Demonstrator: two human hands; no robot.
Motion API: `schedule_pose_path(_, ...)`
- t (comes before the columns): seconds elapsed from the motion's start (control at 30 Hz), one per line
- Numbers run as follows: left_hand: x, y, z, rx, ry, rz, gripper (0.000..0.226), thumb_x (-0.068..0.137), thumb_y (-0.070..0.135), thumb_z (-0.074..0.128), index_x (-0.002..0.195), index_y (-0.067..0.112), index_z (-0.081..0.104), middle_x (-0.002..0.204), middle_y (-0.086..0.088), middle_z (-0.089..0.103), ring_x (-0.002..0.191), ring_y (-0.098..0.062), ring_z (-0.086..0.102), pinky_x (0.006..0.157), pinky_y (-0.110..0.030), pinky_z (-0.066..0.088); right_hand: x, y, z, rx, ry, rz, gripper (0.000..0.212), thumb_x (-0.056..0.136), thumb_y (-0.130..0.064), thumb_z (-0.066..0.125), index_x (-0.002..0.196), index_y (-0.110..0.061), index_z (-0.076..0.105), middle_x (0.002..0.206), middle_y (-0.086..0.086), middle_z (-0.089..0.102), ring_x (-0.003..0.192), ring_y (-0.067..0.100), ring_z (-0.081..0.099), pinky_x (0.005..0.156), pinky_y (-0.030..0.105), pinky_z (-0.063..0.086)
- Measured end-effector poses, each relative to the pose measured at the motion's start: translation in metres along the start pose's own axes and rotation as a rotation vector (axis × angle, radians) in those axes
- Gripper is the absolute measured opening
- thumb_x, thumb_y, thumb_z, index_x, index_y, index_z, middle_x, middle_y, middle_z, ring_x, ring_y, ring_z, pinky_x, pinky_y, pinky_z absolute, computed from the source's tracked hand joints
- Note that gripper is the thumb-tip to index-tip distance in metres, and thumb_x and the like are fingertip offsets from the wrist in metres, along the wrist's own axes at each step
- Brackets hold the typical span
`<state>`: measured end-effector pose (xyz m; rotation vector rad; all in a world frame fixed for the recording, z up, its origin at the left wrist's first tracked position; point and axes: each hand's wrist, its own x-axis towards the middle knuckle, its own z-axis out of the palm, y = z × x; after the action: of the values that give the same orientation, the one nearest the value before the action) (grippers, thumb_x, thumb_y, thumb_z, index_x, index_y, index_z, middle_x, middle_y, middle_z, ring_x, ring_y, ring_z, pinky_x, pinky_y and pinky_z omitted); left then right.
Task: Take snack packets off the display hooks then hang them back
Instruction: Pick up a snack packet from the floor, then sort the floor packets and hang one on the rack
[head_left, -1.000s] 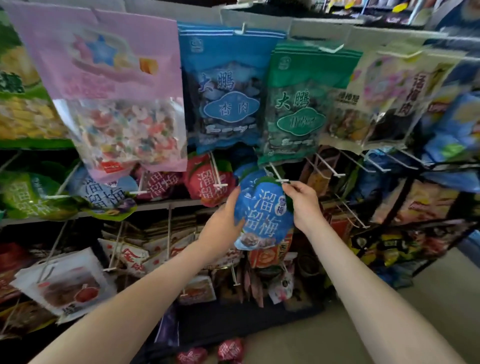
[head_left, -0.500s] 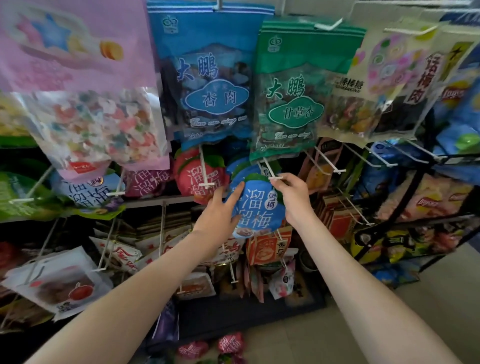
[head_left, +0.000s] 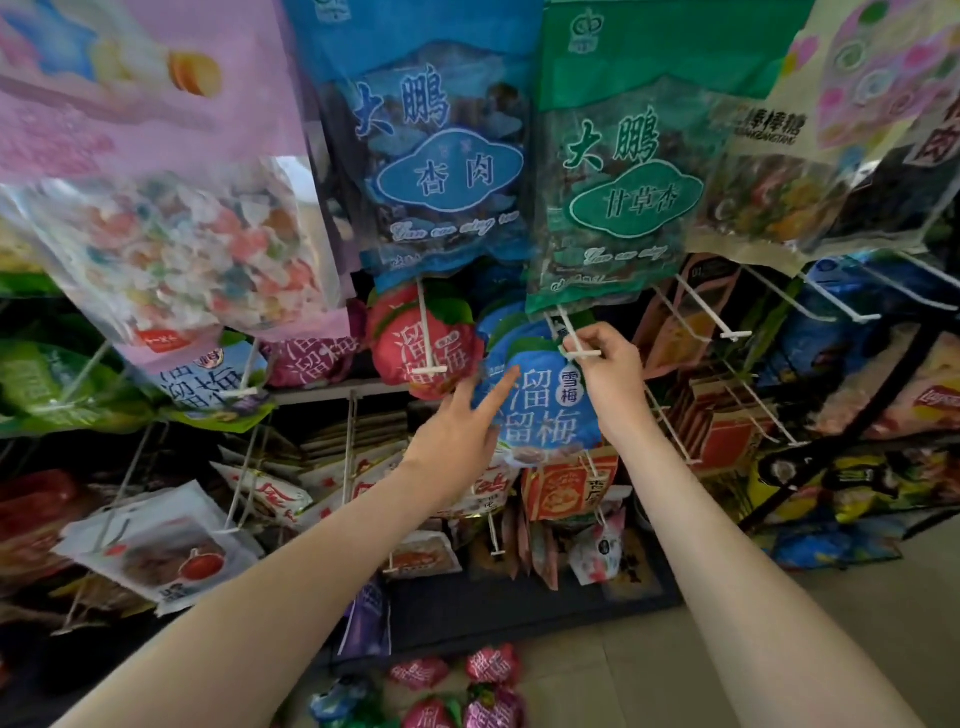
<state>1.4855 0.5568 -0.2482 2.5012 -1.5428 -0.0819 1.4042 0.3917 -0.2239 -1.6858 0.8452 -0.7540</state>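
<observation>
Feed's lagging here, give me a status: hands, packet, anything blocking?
Left hand open, fingers against blue packet. Right hand pinching packet top at the hook tip. Green bag hangs over the hook's rear.

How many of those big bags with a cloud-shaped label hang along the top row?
2. The blue bag hangs at top centre; the green bag hangs to its right, above the right hand that pinches the round blue packet. Others may hide behind them.
</observation>
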Motion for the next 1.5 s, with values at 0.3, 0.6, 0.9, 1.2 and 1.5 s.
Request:
schedule_pose_path(0.3, 0.036, 0.008, 0.014, 0.377, 0.059, 0.066, 0.080, 0.099, 0.026, 0.042, 0.145, 0.025, -0.024, 0.154, -0.006, -0.025, 0.145, -0.029, -0.007, 0.117, -0.042, 0.001, -0.003, 0.037, 0.031, -0.439, 0.280, -0.242, 0.036, 0.088, -0.017, 0.063, 0.120, -0.007, 0.052, 0.124, 0.017, 0.046, 0.116, 0.035, 0.041, 0.094, 0.044, 0.035)
schedule_pose_path(0.6, -0.033, -0.023, 0.057, 0.060, 0.144, 0.155, 0.067, 0.084, 0.019, 0.061, 0.144, 0.014, 0.032, 0.152, -0.018, 0.024, 0.138, -0.035, 0.029, 0.112, -0.046, 0.026, -0.074, 0.112, 0.057, -0.678, 0.050, -0.383, 0.066, 0.089, -0.033, 0.052, 0.144, -0.007, 0.026, 0.143, 0.020, 0.036, 0.130, 0.032, 0.032, 0.107, 0.041, 0.025)
schedule_pose_path(0.9, -0.212, -0.113, 0.266, -0.152, -0.063, 0.049, 0.045, 0.083, 0.033, 0.040, 0.123, 0.019, 0.057, 0.132, -0.007, 0.053, 0.110, -0.023, 0.049, 0.087, -0.033, 0.051, -0.251, 0.311, 0.127, -0.622, -0.324, -0.126, 0.052, 0.087, -0.026, 0.055, 0.135, -0.014, 0.038, 0.128, 0.018, 0.054, 0.117, 0.024, 0.042, 0.097, 0.029, 0.031)
schedule_pose_path(1.2, -0.353, -0.186, 0.549, -0.132, -0.187, -0.009, 0.051, 0.067, 0.025, 0.048, 0.118, 0.024, 0.048, 0.115, -0.005, 0.058, 0.101, -0.023, 0.044, 0.069, -0.032, 0.058, -0.382, 0.601, 0.183, -0.837, -0.513, 0.261, 0.061, 0.069, -0.027, 0.058, 0.124, -0.003, 0.049, 0.114, 0.023, 0.062, 0.099, 0.041, 0.061, 0.089, 0.037, 0.039)
schedule_pose_path(1.5, -0.390, -0.188, 0.769, -0.235, -0.477, -0.232, 0.086, 0.052, 0.018, 0.081, 0.129, 0.026, 0.043, 0.124, -0.013, 0.059, 0.104, -0.030, 0.063, 0.076, -0.037, 0.056, -0.351, 0.809, 0.201, -0.956, -0.451, 0.381, 0.078, 0.074, -0.013, 0.075, 0.140, -0.008, 0.035, 0.139, 0.018, 0.043, 0.128, 0.033, 0.040, 0.105, 0.043, 0.035)
